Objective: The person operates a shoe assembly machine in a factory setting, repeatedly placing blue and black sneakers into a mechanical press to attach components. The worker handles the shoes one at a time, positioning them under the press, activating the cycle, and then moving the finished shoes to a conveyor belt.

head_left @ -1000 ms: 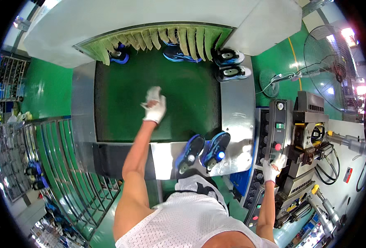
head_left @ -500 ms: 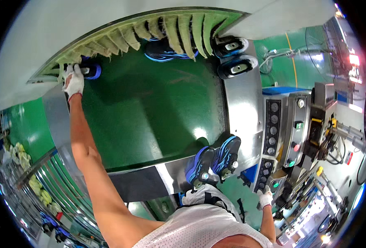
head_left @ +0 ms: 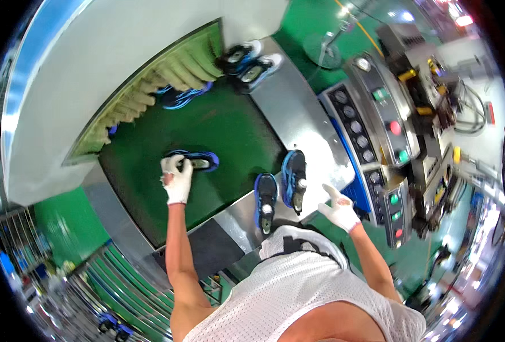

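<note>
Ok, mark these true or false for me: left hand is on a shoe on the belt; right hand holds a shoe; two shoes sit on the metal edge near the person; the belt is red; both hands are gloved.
1. The white-gloved left hand grips a blue and black sports shoe on the belt: true.
2. The right hand holds a shoe: false, it is empty, fingers spread.
3. A pair of blue shoes sits on the metal edge: true.
4. The flat conveyor belt is red: false, it is green.
5. Both hands are gloved: true.

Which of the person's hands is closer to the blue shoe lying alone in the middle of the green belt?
Left. The left hand grips the blue shoe at its heel end; the right hand hangs open off the belt, beyond the shoe pair.
</note>
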### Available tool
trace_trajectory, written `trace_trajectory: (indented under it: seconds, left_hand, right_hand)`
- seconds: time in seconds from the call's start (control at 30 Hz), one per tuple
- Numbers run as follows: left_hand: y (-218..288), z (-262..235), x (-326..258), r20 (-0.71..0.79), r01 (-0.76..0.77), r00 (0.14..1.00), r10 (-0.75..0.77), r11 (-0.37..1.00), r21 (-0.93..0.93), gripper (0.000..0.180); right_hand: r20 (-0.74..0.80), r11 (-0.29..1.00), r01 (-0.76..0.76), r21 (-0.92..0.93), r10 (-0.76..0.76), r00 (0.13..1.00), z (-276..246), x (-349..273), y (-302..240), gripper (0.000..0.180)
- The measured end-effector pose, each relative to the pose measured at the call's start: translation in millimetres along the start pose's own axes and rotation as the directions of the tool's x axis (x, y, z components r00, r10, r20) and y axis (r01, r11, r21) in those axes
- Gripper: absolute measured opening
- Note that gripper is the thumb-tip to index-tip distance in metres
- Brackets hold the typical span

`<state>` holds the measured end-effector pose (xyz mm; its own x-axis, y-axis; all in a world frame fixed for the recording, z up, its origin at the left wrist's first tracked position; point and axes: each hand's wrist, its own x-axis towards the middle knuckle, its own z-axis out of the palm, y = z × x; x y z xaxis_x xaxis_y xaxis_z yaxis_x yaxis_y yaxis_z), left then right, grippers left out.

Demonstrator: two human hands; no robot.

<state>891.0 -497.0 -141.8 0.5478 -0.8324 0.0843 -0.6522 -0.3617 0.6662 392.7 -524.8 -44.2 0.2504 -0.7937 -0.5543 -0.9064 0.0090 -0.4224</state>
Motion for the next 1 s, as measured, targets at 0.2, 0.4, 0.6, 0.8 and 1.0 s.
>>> trace_trajectory:
  seconds: [0.2, 0.4, 0.6, 0.8, 1.0]
  left_hand:
    - [259.8, 49.6, -79.2, 0.336, -0.425, 0.783, 0.523, 0.845, -0.324, 0.026]
    - [477.4, 100.3, -152.7, 0.381, -0.678, 0.207, 0.901, 0.413, -0.608, 0.033]
    - [644.1, 149.8, -251.2, 0.112, -0.603, -0.082, 0.99, 0.041, -0.796, 0.058]
    - [747.0, 295.0, -342.3, 0.287, -0.411, 0.066, 0.956, 0.288, -0.865, 0.057]
    - [856.9, 483.7, -404.5, 0.586, -0.529, 0.242, 0.773, 0.612, -0.588, 0.067]
  right_hand:
    - [-0.37, 0.915, 0.402, -0.035, -0.386, 0.845, -15.5, -11.2, -66.3, 0.065]
    - [-0.712, 0.831, 0.374, 0.411, 0.036, 0.702, -80.9, -78.5, 52.2, 0.057]
    - [-0.451, -0.115, 0.556, 0.823, 0.461, 0.764, -95.7, -203.0, 180.7, 0.056]
    - [-0.408, -0.273, 0.805, 0.527, 0.749, 0.522, -72.5, -303.5, 262.7, 0.04]
    - [-0.39, -0.119, 0.87, 0.478, 0.859, 0.332, -61.1, -352.2, 309.7, 0.061]
